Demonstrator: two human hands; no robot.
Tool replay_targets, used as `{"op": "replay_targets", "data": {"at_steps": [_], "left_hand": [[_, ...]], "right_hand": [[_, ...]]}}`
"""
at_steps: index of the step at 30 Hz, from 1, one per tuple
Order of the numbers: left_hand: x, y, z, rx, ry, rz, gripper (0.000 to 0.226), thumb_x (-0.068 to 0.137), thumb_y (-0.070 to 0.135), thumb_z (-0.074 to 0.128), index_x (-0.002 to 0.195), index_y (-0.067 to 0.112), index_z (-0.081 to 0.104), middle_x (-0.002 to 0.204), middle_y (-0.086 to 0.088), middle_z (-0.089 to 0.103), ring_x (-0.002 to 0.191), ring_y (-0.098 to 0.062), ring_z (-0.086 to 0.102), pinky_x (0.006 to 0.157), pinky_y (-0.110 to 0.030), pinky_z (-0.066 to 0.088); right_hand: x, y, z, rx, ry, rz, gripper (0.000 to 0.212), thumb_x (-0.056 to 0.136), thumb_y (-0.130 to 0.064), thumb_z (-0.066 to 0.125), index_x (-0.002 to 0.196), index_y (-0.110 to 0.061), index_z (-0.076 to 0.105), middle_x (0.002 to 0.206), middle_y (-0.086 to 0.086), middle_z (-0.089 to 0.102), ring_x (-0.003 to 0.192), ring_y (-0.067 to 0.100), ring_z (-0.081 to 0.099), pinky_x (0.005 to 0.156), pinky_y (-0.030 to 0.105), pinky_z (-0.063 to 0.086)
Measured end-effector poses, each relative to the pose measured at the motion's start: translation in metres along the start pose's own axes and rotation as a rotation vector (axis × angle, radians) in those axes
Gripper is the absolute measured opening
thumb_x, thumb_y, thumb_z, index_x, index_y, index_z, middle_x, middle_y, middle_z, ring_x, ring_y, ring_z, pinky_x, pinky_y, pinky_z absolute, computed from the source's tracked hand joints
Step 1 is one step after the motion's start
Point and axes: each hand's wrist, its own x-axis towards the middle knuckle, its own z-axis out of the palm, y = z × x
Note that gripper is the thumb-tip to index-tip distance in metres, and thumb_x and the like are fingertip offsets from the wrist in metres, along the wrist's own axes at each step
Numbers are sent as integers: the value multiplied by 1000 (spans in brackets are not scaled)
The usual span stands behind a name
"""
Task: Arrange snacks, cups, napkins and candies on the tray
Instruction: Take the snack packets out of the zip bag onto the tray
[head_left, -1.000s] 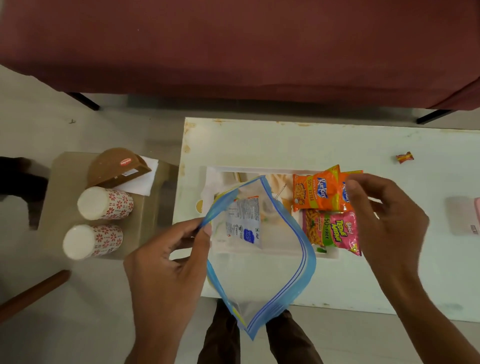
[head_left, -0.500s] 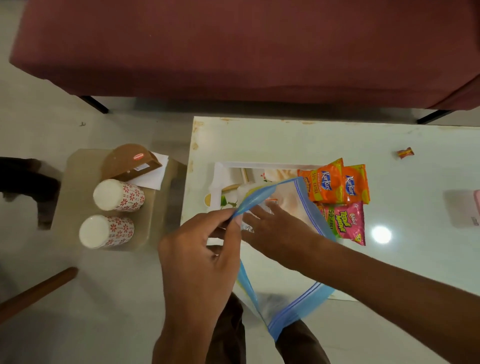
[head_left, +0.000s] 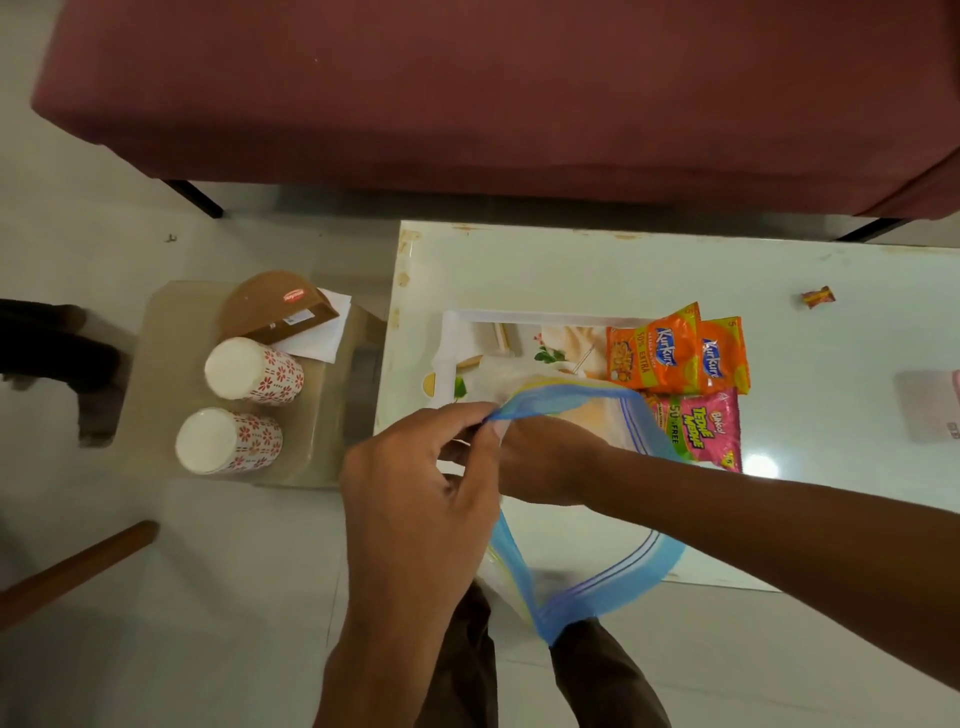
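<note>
My left hand pinches the blue rim of the zip bag over the tray's near edge. My right hand is inside it, and I cannot tell how its hidden fingers lie. On the tray's right side lie two orange Kurkure packets, one marked "50% EXTRA", and a pink Bingo Tedhe Medhe packet. A candy sits well apart on the table.

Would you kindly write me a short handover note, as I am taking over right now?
Left hand pinches the rim of the zip bag; right hand is inside it, fingers hidden.
Done: two Kurkure packets and a Bingo packet lie at the right end of the tray.
Left: two paper cups and napkins on the stool, one candy on the table.
</note>
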Motion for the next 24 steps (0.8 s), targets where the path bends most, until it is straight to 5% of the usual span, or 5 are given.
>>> {"op": "replay_targets", "data": {"at_steps": [7,10,13,19,24], "left_hand": [[10,-24,-7,32,34,-46,18,88,22,71,103,14,78,81,7,75,68,-1,68,57,-11,56],[16,-33,-12,15,69,-75,16,89,23,71,102,17,78,77,11,74,66,-4,70,55,-13,56],[22,-38,-18,-24,94,-94,13,88,20,72,99,17,79,73,19,69,76,2,69,54,-7,51],[27,-43,-25,-55,109,-81,19,86,12,73,91,30,74,61,32,62,70,12,65,55,1,44],[24,-49,-26,-112,110,-63,22,87,14,72,90,35,69,72,43,65,70,15,66,58,4,42]], "right_hand": [[-17,10,-56,289,106,90,20,93,-5,41,104,-9,57,90,9,67,76,32,65,55,35,31],[-42,15,-77,528,236,236,22,100,-24,45,116,-17,57,94,3,69,80,29,66,58,36,47],[-75,16,-91,881,432,452,31,101,-43,43,110,-21,62,95,-2,73,77,19,69,63,37,56],[-131,8,-106,1419,943,1011,16,90,-44,57,86,-34,69,84,-23,73,76,-3,71,54,7,52],[-167,16,-84,1795,1380,1349,20,83,-50,66,90,-36,78,93,-8,78,79,9,75,60,23,59]]}}
